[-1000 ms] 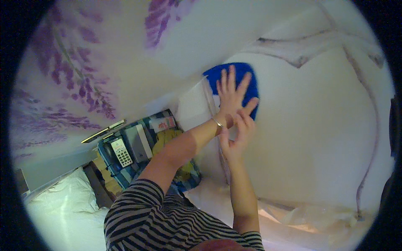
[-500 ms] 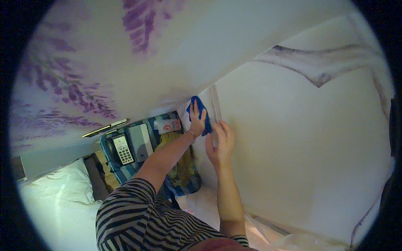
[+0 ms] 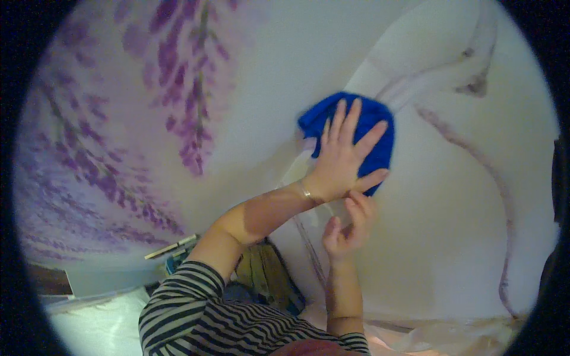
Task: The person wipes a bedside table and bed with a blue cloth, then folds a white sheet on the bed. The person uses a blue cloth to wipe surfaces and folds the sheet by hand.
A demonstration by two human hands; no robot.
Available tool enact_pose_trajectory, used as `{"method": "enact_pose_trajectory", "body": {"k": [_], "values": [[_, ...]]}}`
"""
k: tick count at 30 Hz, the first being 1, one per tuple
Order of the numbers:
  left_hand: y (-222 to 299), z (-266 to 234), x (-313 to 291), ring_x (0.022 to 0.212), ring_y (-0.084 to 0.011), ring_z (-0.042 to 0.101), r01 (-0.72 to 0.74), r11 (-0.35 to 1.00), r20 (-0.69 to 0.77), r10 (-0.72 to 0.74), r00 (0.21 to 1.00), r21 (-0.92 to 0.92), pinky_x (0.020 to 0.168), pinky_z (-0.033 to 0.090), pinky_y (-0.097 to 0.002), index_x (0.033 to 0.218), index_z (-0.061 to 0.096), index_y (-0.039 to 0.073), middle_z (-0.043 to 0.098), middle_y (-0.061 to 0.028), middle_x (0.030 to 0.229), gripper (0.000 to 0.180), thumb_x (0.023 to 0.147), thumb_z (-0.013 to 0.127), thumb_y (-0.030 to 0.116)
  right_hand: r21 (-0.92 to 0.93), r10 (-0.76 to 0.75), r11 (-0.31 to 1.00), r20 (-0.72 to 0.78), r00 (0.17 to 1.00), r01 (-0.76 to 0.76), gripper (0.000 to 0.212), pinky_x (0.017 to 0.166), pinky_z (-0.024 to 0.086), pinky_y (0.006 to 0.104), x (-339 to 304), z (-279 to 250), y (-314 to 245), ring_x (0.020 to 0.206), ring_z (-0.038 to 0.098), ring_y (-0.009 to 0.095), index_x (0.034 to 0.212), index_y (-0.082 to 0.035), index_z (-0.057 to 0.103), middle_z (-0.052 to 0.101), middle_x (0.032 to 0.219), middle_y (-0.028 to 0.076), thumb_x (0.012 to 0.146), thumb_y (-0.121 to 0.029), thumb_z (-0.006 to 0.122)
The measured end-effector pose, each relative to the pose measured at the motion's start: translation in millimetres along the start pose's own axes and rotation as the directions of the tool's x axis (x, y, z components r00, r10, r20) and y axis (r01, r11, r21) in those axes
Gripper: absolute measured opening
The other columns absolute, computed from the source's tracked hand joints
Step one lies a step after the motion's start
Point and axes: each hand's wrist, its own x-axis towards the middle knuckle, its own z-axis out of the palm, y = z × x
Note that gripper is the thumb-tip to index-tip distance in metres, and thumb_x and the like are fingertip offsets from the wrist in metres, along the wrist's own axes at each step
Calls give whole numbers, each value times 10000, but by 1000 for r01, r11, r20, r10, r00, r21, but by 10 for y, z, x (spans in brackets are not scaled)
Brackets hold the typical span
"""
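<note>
Creamy white is filling the wall (image 3: 433, 225) in front of you, and greyish-brown painted lines (image 3: 499, 184) are curving down its right side. On your left, purple flowers (image 3: 196, 118) are drooping in long, feathery clusters across a second pale surface, and the two surfaces are meeting along a slanting edge. At the lower left, a white bed (image 3: 98, 326) is showing; beside your body, an olive cloth (image 3: 258, 270) is lying in soft folds, and wrinkled tan sheeting (image 3: 445, 326) is running along the lower right.

Your blue cloth (image 3: 380, 151) is lying across the slanting edge, its outline rounded at the right and bunching at the left. Your left hand (image 3: 341, 160) is resting flat on it, fingers spreading apart, thumb standing off to the side. A thin, shiny bracelet (image 3: 306, 190) is circling that wrist. Your right hand (image 3: 353, 228) is sitting just below, fingers half-curling, thumb apart from them; you cannot tell whether it is touching the left. Your shirt (image 3: 237, 320) is showing dark and light stripes.
</note>
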Motion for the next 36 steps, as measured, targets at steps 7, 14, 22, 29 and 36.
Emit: {"method": "enact_pose_trajectory", "body": {"k": [7,14,22,29,36], "values": [[449,-184,1395,1318,-489,205,-292,956,-256,290,922,31,1025,193,-634,1398,388,238,221,-248,1464,715,786,572,559,-97,-55,995,-228,972,34,346,889,423,443,631,-71,-83,995,539,344,1111,-28,531,558,1140,205,813,-190,600],[-47,-170,553,1173,-380,364,-130,981,-73,142,987,141,958,340,-529,1390,401,177,327,-168,1400,683,771,650,325,80,47,996,-243,969,-28,356,924,410,417,709,154,-182,1062,523,332,1115,-10,521,542,1162,214,794,-144,596],[-229,-665,-33,925,-209,430,-151,560,118,95,989,815,710,324,-353,1397,405,166,427,-49,1280,673,751,544,299,416,190,898,-71,979,-144,381,998,362,415,470,688,-398,1175,458,328,1185,9,484,471,1262,218,835,-126,546],[134,-1569,125,916,-217,443,-26,350,-12,106,994,936,763,342,-349,1365,447,197,425,-63,1306,606,774,565,259,761,98,648,-35,995,-37,601,1105,188,440,821,861,-836,1353,250,387,1380,49,294,247,1453,271,982,-400,289],[282,-2294,-215,1285,-282,346,-168,442,186,3,983,881,972,270,-422,1354,449,137,344,-139,1445,589,804,553,322,638,12,770,-60,998,29,664,1089,59,568,1147,1211,-1138,1359,82,510,1417,33,251,161,1484,286,951,-433,339]]}}
